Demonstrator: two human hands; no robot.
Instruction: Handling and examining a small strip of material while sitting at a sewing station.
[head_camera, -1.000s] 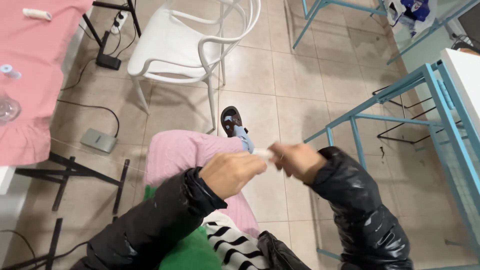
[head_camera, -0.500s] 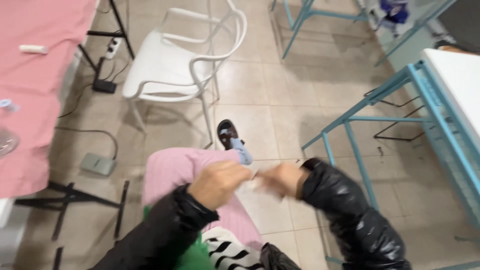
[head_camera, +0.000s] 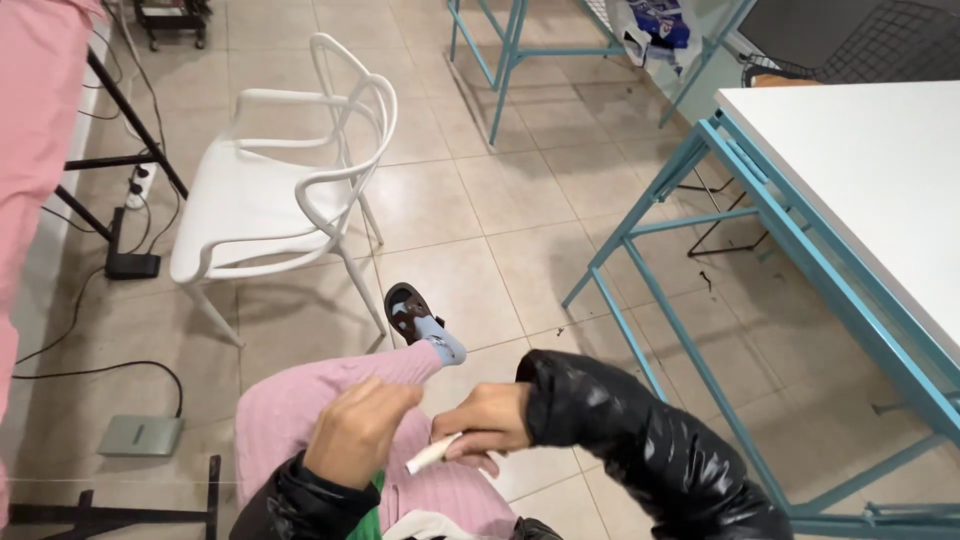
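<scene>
— So what did you see, biggest first?

— Well, a white worktop (head_camera: 860, 170) on a teal frame stood to my right, and a white chair (head_camera: 270, 200) sat on the tiled floor (head_camera: 480, 210) ahead. I watched a pink-trousered leg (head_camera: 330, 400) crossed over the lap.

— And the hands?

— My right hand (head_camera: 485, 425) had its grip closed around a small white stick (head_camera: 432, 455), just above the pink knee. My left hand (head_camera: 360, 430) was curled loosely beside it; I couldn't tell whether it held anything.
</scene>
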